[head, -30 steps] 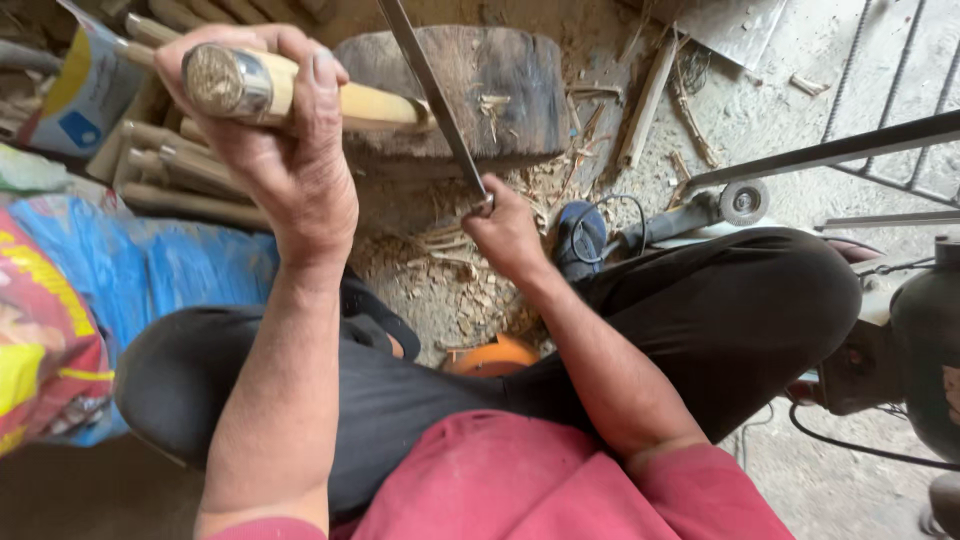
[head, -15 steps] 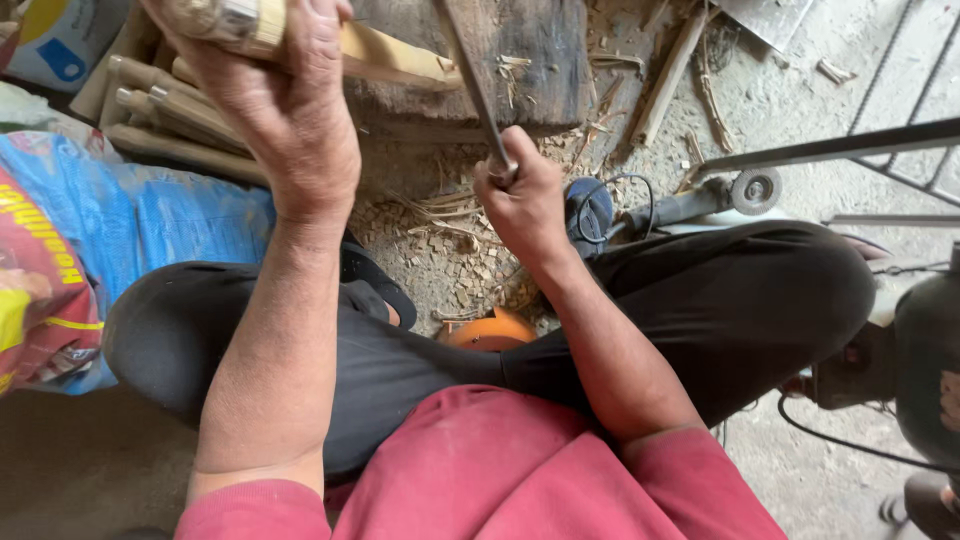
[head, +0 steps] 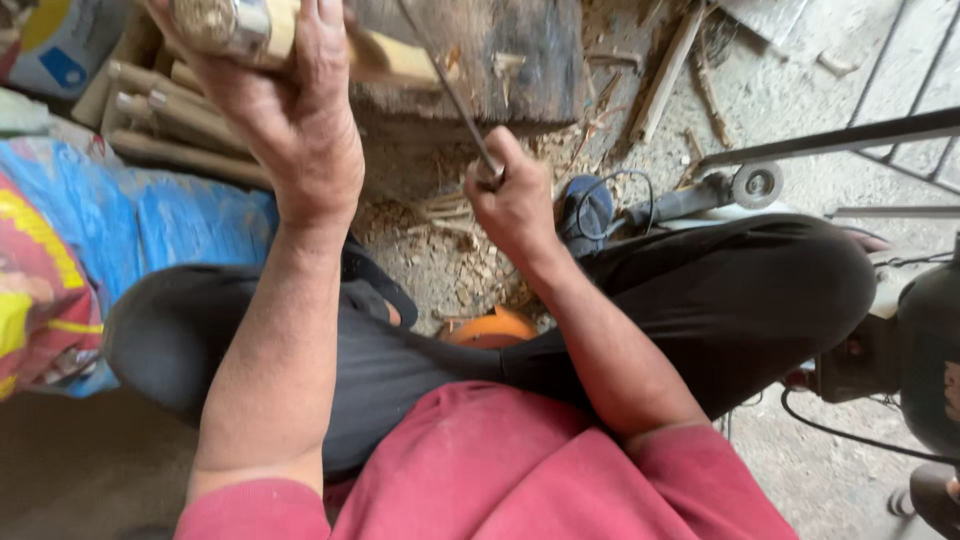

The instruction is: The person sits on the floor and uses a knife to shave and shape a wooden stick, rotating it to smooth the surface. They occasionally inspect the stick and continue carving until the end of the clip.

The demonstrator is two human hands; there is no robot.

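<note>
Nearest the camera: red shirt (head: 500,470) at 6 o'clock, dark trousers (head: 720,300) with knees spread to 9 and 3. Orange round object (head: 492,328) on the floor between the legs, partly hidden, can't tell what it is. Dark sandal (head: 375,285) just left of it.

Right hand (head: 515,200) near centre, slightly toward 12: grip fully closed around the lower end of a thin metal blade (head: 450,90). Blade runs up and left toward 11–12 o'clock, tilted, upper end out of frame.

Left hand (head: 290,110) at 11 o'clock, raised: grip closed around a pale wooden piece (head: 395,60) with a metal-ringed end (head: 215,25) at the top edge. Can't tell if it's a mallet or a turned workpiece.

Past the hands: dark wood block (head: 520,60) at 12, wood shavings (head: 450,240) on the floor below it, the blade crosses in front of the block. Angle grinder (head: 720,190) with cable at 2 o'clock, just beside the right knee. Bundle of wooden sticks (head: 170,120) at 10. Blue and red woven sack (head: 90,260) at 9. Dark machine body (head: 925,350) at 3–4 o'clock, cut off by the edge.
</note>
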